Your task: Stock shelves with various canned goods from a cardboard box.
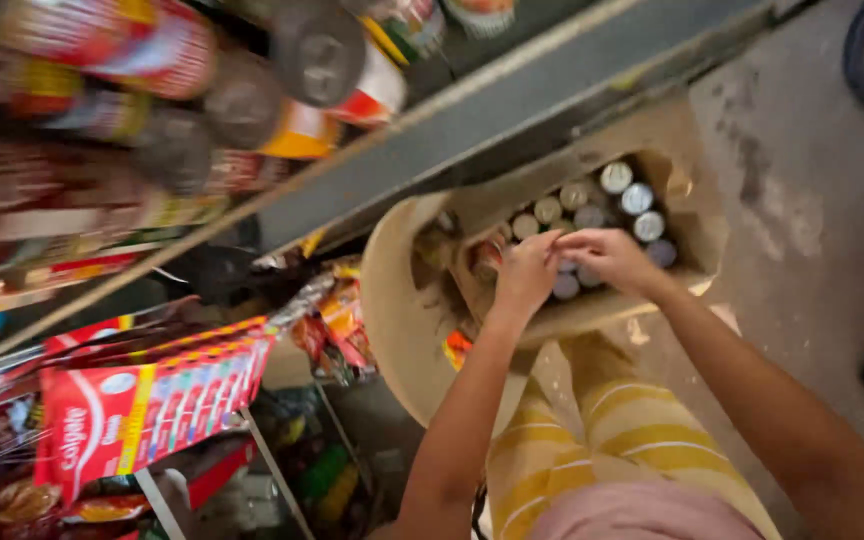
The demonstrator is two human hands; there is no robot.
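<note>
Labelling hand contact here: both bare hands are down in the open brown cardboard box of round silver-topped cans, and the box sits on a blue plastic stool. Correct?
Not quite. The head view shows the left hand and right hand in the open brown cardboard box of round silver-topped cans, but the box sits on a beige plastic stool, not blue.

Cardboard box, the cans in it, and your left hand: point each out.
cardboard box (697, 235), head view, right inner wall.
cans (616, 177), head view, lid of one top can.
left hand (527, 272), head view, back of hand.
</note>
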